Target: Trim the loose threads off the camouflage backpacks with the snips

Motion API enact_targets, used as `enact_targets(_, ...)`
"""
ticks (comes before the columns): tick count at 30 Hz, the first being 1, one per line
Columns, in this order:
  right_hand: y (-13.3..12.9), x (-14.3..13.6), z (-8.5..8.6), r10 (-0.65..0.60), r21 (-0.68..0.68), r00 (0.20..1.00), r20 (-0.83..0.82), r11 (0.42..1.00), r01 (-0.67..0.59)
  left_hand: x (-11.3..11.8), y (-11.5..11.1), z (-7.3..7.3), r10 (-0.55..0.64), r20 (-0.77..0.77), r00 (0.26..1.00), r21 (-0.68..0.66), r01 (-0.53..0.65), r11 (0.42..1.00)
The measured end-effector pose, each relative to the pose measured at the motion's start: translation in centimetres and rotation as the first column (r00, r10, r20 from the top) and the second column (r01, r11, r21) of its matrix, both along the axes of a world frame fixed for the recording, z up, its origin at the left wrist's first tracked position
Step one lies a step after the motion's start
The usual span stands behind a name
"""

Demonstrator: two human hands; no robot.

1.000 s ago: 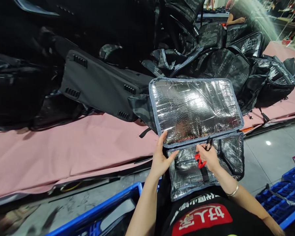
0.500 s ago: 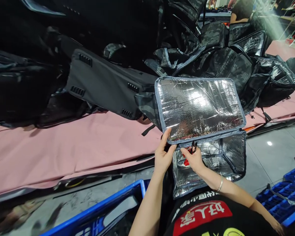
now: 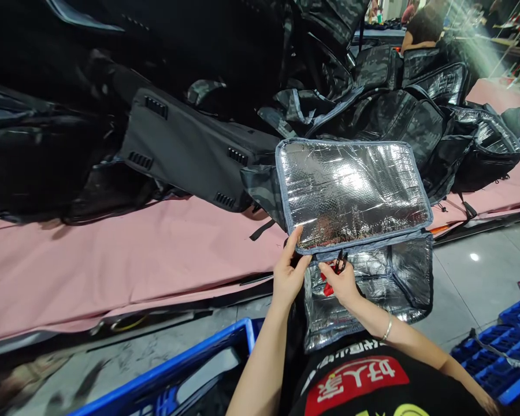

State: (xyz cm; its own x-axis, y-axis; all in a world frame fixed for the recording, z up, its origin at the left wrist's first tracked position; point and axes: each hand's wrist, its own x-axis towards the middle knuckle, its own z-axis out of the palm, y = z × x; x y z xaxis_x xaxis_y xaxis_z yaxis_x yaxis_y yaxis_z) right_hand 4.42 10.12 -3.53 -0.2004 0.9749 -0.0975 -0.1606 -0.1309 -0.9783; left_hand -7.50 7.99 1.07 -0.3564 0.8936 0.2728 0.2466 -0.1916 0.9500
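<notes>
**Silver-lined bag opened up, 2 hands on it**

From my remote seat, I've got the silver-lined bag around 3 to 4 o'clock from the centre of my head view, its flap swung up toward 12. My left hand has thumb and finger pinched onto the flap's 8 o'clock corner; can't tell how hard it's squeezing. My right hand is curled round some red-handled snips, black tips pointing up near 12, thumb at the edge just under the flap.

Further out, there's a heap of dark camo bags at 2 and a grey bag with 4 black ridged bits at 10. Pink table cover at 8, blue crate at 7, blue pallets at 4. Somebody in a dark top is way back between 1 and 2.
</notes>
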Motion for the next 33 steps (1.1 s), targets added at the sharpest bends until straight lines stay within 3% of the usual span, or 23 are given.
enact_targets(5,-0.1,0.2,0.1,0.007,-0.004,1.000,-0.004,1.000,-0.007,-0.1,0.0,0.0,-0.020,-0.017,1.000,-0.009,0.020,1.000)
enact_targets(9,-0.3,0.4,1.3,0.003,-0.016,1.000,-0.019,1.000,-0.004,-0.2,-0.1,0.1,-0.037,-0.063,0.997,-0.017,0.036,0.999)
enact_targets(14,-0.3,-0.1,3.5,0.006,-0.248,0.993,-0.117,0.968,-0.035,-0.5,-0.2,0.0,-0.088,-0.106,0.990,-0.036,0.085,0.996)
enact_targets(17,-0.1,-0.8,3.9,-0.067,-0.251,0.992,-0.106,0.967,0.038,-0.7,-0.3,-0.2,-0.108,-0.130,0.986,-0.046,0.103,0.994)
enact_targets(20,0.1,-1.2,3.3,-0.096,-0.155,0.994,-0.054,0.984,0.087,-0.9,-0.2,-0.3,-0.122,-0.128,0.984,-0.051,0.116,0.992)
enact_targets(23,0.2,-1.1,2.1,-0.057,-0.104,0.998,-0.035,0.993,0.053,-1.0,0.0,-0.4,-0.120,-0.122,0.985,-0.046,0.115,0.992)
enact_targets(33,0.6,-0.7,0.1,-0.009,-0.051,0.999,-0.046,0.999,0.007,-1.2,0.0,0.1,-0.185,-0.175,0.967,-0.073,0.175,0.982)
